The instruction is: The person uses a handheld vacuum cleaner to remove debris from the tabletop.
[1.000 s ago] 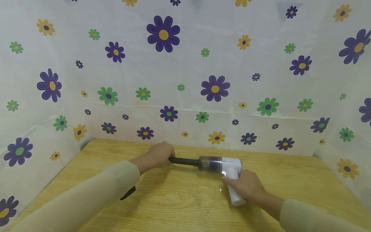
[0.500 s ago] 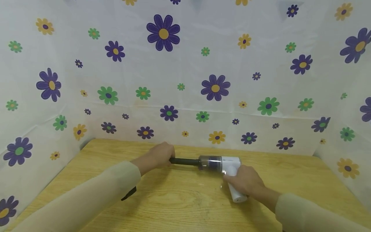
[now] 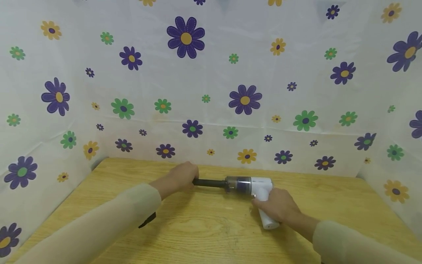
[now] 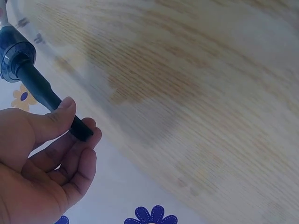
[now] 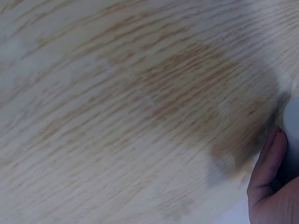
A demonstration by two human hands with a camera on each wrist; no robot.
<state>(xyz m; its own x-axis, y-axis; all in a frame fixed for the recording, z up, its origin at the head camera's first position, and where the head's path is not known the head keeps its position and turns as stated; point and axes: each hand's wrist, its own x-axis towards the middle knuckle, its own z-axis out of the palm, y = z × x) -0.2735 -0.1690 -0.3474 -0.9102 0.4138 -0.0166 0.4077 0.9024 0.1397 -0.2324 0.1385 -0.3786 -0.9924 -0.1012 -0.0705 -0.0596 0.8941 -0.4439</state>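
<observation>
A white handheld vacuum cleaner (image 3: 262, 186) with a clear, dark-tinted dust cup (image 3: 239, 184) lies sideways over the table. From its left end sticks a narrow black nozzle (image 3: 211, 183). My left hand (image 3: 182, 176) pinches the tip of that nozzle; in the left wrist view the thumb and fingers of the left hand (image 4: 49, 154) close about the nozzle (image 4: 37, 86) near its end. My right hand (image 3: 282, 206) grips the white handle, which points toward me. Only part of the handle (image 5: 292, 126) and some fingers (image 5: 271, 158) appear in the right wrist view.
Beneath the hands is a yellow wood-grain table (image 3: 197, 227). A white sheet printed with flowers (image 3: 211, 77) stands along its back and both sides, close behind the left hand. A black strap end (image 3: 147, 220) hangs below the left sleeve.
Over the last second the right hand and the vacuum's handle have shifted slightly up and to the left. The left hand keeps its place on the nozzle tip.
</observation>
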